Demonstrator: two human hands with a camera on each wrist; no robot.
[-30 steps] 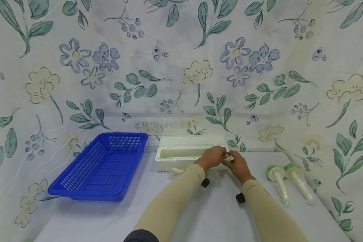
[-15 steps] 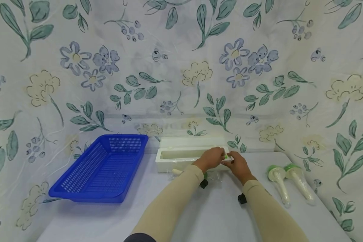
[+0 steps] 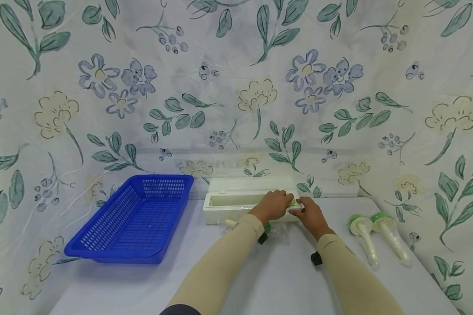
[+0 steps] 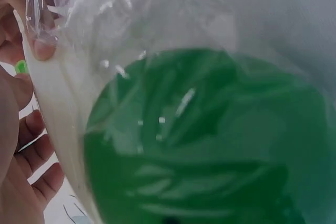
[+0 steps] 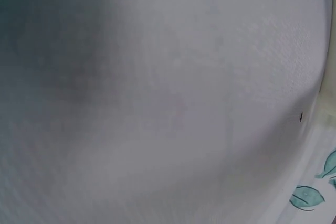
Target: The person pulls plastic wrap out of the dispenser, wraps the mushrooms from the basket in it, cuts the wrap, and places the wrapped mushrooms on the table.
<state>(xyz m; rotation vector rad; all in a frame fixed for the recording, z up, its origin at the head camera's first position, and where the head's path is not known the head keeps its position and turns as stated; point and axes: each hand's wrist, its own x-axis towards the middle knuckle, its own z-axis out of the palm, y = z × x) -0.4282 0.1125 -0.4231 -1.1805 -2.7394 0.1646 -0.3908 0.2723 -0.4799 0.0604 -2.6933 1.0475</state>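
A long white box (image 3: pixel 217 215) stands at the back of the table, its lid (image 3: pixel 252 183) raised behind it. My left hand (image 3: pixel 273 205) reaches over its right part, fingers bent at a small bright green piece (image 3: pixel 293 202) on the rim. Around the box's right end, my right hand (image 3: pixel 311 217) grips with thumb and fingers. In front of the box, partly under my left wrist, lies a plastic-wrapped thing with a cream handle (image 3: pixel 231 223). Its round green head (image 4: pixel 199 129) fills much of the left wrist view, under clear film. The right wrist view shows neither hand.
A blue slotted basket (image 3: pixel 122 232) stands on the left. Two more plastic-wrapped things, with green heads and a cream handle (image 3: pixel 367 247) each, lie on the right of the white table (image 3: pixel 284 280). Floral cloth (image 3: pixel 236 96) hangs directly behind the table.
My left hand has shifted slightly left along the box's rim, and the small green piece has moved with it. My right hand stays at the box's right end.
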